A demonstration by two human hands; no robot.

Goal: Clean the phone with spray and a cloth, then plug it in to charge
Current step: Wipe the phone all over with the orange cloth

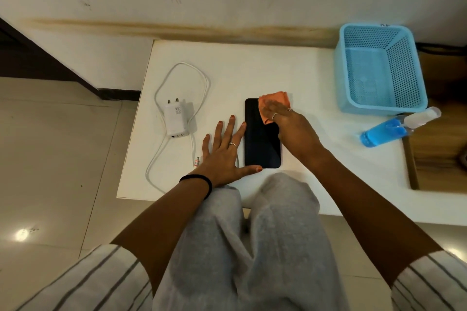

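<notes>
Grey-trousered knees at the white table's edge, I brace the slick, rigid black glass phone lying before me with my flat, spread left hand while my right hand presses a soft orange cloth flat-fingered onto its upper corner.

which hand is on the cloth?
The right hand: its flat fingers press the orange cloth onto the phone. The left hand lies spread on the table, bracing the phone's edge.
</notes>
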